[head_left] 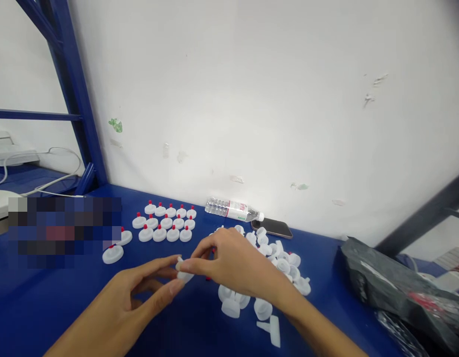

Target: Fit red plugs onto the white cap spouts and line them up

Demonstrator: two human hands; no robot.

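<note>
Between the thumb and forefinger of my left hand (135, 295) is a white plastic nozzle cap (185, 276). My right hand (231, 260) pinches at the top of this same cap, its fingers closed and partly hiding the spout. Behind and to the left, white caps with red tips (166, 221) stand upright in rows. Two more red-tipped caps (113, 254) sit apart, further left. Beside and partly under my right forearm lies a loose heap of white nozzle caps (283, 266), tipped various ways. A bit of red shows beneath my right fingers, mostly hidden.
A clear plastic bottle (233, 209) lies by the wall, touching or close to a dark phone (272, 228). At the right is a grey plastic bag (396, 282). A blue metal frame (79, 84) rises at the left, near white cables (51, 186) and a blurred-out patch.
</note>
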